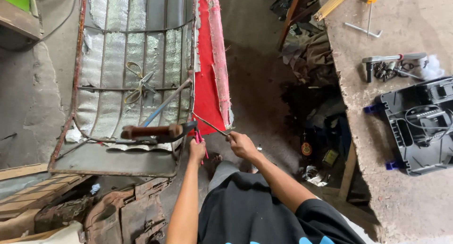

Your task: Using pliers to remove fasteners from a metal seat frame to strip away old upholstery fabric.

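A rusty metal seat frame (63, 130) with silver foil padding (113, 60) lies on the floor, a red fabric cover (207, 79) along its right edge. My left hand (197, 151) grips red-handled pliers (198, 137) at the frame's lower right corner. My right hand (241, 145) holds a thin metal rod (210, 125) that points toward the red cover. A wooden-handled tool (151, 131) rests across the frame beside my left hand. Scissors (138, 82) lie on the foil.
A rough workbench (406, 178) on the right carries an open grey tool case (420, 123), a ratchet with sockets (389, 64) and a hex key (363, 30). Rags and bottles (316, 107) pile beside it. Rusty metal parts (122, 215) lie near my left leg.
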